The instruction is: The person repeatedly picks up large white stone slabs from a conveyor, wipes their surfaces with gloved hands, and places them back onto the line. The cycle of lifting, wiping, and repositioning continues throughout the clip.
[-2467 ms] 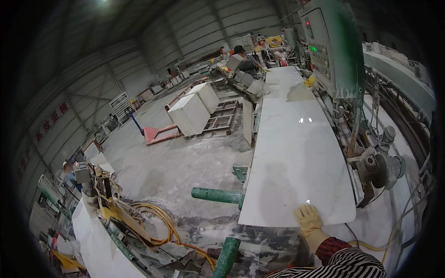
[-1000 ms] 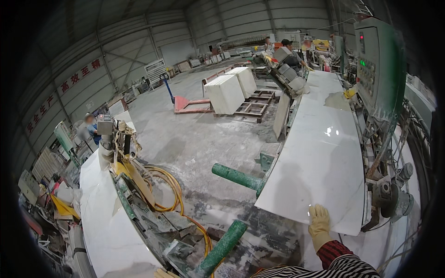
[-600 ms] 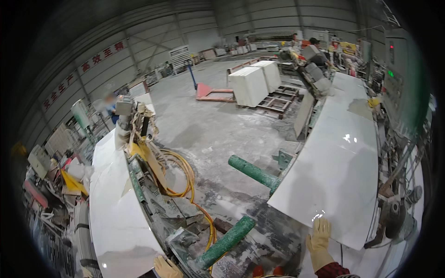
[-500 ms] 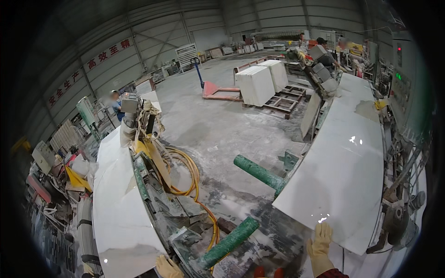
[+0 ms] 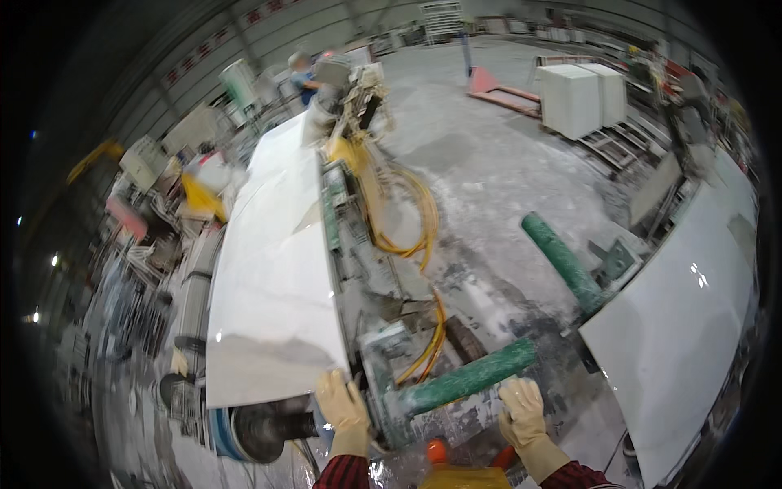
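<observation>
The cream-gloved left hand (image 5: 344, 411), fingers slightly apart, has a glossy white slab (image 5: 277, 285) just ahead. Just beyond the right hand (image 5: 525, 417), whose grip I cannot tell, is a green cylindrical tube (image 5: 472, 377).

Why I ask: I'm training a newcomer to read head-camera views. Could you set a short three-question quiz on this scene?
1. True or false: the right hand is gloved.
2. What colour is the thick tube just beyond the right hand? A red, B green, C blue.
3. Fill in: the left hand is at the near edge of a white ____.

Key: 1 true; 2 B; 3 slab.
</observation>
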Action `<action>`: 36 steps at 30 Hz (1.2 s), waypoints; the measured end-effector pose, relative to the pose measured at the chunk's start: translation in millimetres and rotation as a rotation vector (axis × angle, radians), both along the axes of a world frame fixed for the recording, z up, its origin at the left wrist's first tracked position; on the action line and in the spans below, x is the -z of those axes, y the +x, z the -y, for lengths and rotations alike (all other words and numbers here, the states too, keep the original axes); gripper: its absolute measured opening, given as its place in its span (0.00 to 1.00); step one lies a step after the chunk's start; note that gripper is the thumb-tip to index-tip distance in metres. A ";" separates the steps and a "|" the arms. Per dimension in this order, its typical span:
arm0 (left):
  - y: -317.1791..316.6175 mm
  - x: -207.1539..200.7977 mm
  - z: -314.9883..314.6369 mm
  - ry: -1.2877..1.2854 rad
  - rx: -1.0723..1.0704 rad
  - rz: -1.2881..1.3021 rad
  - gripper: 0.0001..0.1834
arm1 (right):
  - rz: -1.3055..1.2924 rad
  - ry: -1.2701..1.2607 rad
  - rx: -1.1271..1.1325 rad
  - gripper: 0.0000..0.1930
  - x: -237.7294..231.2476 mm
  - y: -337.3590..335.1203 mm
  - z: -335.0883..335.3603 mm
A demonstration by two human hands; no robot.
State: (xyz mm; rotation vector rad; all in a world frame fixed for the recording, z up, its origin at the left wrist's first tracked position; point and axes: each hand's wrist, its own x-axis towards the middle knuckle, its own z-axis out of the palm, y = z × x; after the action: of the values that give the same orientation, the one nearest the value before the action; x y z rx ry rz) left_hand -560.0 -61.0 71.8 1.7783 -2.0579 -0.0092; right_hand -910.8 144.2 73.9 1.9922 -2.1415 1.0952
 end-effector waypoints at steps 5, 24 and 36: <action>12.6 19.1 -1.4 -0.147 -0.025 0.029 0.26 | 0.054 0.024 -0.263 0.14 -23.9 82.8 57.6; 394.0 -32.9 -12.5 -0.300 0.106 -0.046 0.21 | -0.142 -0.053 -0.292 0.18 -30.3 352.3 105.3; 477.9 -28.5 -8.8 -0.112 0.021 0.096 0.29 | -0.301 -0.040 -0.238 0.29 26.9 363.2 280.6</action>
State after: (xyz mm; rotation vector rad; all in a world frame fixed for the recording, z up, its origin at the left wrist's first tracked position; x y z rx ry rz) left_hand -82.1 -52.2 100.3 1.7198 -2.0995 0.1857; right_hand -547.6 -136.5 47.0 2.2675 -1.7589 0.7873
